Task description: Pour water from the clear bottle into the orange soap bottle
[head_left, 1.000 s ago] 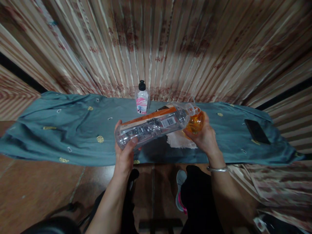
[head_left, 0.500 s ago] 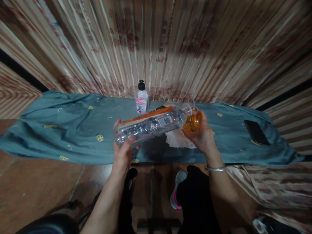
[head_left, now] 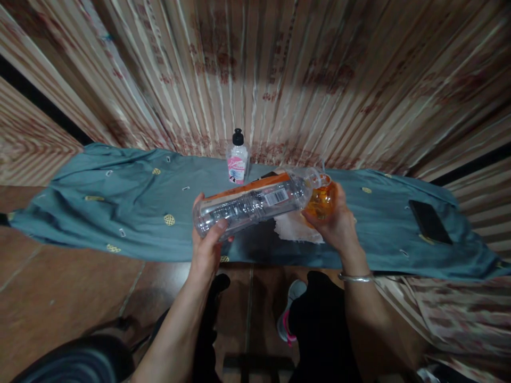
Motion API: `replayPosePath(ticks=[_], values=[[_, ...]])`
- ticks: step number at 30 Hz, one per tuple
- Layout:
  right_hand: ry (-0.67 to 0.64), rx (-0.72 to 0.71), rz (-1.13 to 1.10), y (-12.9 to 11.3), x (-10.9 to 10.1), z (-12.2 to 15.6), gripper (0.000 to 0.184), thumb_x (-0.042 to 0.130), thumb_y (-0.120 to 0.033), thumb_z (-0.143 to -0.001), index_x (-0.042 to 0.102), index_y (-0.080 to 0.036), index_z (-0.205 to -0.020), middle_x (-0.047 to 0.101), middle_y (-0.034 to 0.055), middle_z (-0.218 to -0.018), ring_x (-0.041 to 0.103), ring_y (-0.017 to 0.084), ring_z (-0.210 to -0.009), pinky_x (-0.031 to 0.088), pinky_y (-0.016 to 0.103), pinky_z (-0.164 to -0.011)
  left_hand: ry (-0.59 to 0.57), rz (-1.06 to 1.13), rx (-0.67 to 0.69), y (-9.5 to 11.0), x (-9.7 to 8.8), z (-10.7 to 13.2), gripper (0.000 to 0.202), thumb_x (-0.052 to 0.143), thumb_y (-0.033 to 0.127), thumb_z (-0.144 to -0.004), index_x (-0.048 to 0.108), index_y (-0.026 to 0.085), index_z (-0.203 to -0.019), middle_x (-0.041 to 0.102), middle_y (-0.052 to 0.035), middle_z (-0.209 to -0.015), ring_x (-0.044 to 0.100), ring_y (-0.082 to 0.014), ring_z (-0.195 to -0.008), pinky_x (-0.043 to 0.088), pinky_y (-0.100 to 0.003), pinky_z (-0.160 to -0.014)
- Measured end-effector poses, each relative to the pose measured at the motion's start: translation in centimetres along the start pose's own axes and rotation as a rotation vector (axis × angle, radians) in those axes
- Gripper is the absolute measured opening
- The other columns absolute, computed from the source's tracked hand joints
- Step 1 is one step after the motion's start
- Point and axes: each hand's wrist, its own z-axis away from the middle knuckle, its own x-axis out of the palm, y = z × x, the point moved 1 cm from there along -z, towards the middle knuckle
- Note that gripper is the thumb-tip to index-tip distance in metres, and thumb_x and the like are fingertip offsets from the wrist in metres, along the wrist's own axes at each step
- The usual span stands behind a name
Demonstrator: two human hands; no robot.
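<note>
Left hand (head_left: 207,244) wrapped round the base end of a clear, ribbed plastic bottle with orange-and-cream label (head_left: 257,205), thumb on top; bottle held lengthwise above the teal-cloth-covered worktop (head_left: 131,207), neck pointing right. Right hand (head_left: 339,222) curled round a small, rounded, see-through orange container (head_left: 322,202), its top at the bottle's mouth; contact between them, cannot tell. Pale, ragged-edged sheet (head_left: 297,231) lies below. Clear black-capped bottle with pink label (head_left: 237,164) upright behind; flat black phone (head_left: 430,221) well off right
</note>
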Motion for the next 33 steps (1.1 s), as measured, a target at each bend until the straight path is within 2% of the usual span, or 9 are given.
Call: replayPosePath(ticks=[3, 7, 15, 23, 27, 33], values=[[-0.005, -0.021, -0.028, -0.08, 0.00, -0.05, 0.107, 0.085, -0.048, -0.080, 0.036, -0.022, -0.172, 0.080, 0.0203, -0.147, 0.083, 0.044, -0.124, 0.069, 0.059, -0.101, -0.008, -0.007, 0.019, -0.12, -0.26, 0.17, 0.093, 0.104, 0.043, -0.061, 0.068, 0.033, -0.146, 0.073, -0.0017, -0.107, 0.066, -0.0183, -0.074, 0.048, -0.024, -0.049], [-0.021, -0.016, -0.035, -0.16, 0.02, -0.11, 0.107, 0.084, -0.046, -0.080, 0.037, -0.020, -0.172, 0.079, 0.0216, -0.147, 0.083, 0.044, -0.123, 0.070, 0.059, -0.101, 0.014, -0.004, 0.027, -0.23, -0.44, 0.28, 0.107, 0.103, 0.043, -0.061, 0.061, 0.031, -0.159, 0.073, -0.0031, -0.109, 0.066, -0.0211, -0.078, 0.048, -0.026, -0.050], [0.016, -0.041, 0.003, 0.21, 0.16, 0.09, 0.107, 0.084, -0.047, -0.081, 0.037, -0.018, -0.173, 0.082, 0.0210, -0.142, 0.085, 0.044, -0.119, 0.071, 0.055, -0.098, 0.007, 0.017, 0.012, -0.45, -0.22, 0.23, 0.093, 0.104, 0.042, -0.061, 0.066, 0.032, -0.146, 0.075, -0.0013, -0.108, 0.067, -0.0166, -0.072, 0.049, -0.023, -0.049], [0.009, -0.037, -0.002, 0.11, 0.11, 0.05, 0.106, 0.083, -0.047, -0.082, 0.037, -0.021, -0.173, 0.081, 0.0196, -0.146, 0.084, 0.044, -0.121, 0.071, 0.057, -0.099, 0.035, 0.015, -0.013, -0.34, -0.14, 0.60, 0.103, 0.104, 0.043, -0.059, 0.064, 0.032, -0.153, 0.076, -0.0009, -0.106, 0.067, -0.0179, -0.075, 0.048, -0.023, -0.050], [0.008, -0.011, -0.013, 0.09, 0.03, 0.05, 0.107, 0.084, -0.047, -0.080, 0.038, -0.019, -0.173, 0.080, 0.0205, -0.147, 0.084, 0.045, -0.122, 0.070, 0.058, -0.101, 0.068, 0.045, -0.035, -0.46, -0.01, 0.61, 0.107, 0.106, 0.042, -0.053, 0.064, 0.031, -0.151, 0.076, -0.0008, -0.106, 0.068, -0.0184, -0.074, 0.048, -0.024, -0.048], [0.006, 0.003, -0.040, 0.27, 0.06, 0.03, 0.109, 0.085, -0.046, -0.081, 0.036, -0.020, -0.174, 0.079, 0.0216, -0.147, 0.083, 0.046, -0.122, 0.070, 0.061, -0.102, 0.054, 0.048, -0.012, -0.85, 0.02, 0.61, 0.108, 0.104, 0.041, -0.057, 0.063, 0.031, -0.156, 0.076, -0.0033, -0.113, 0.068, -0.0197, -0.077, 0.048, -0.025, -0.050]])
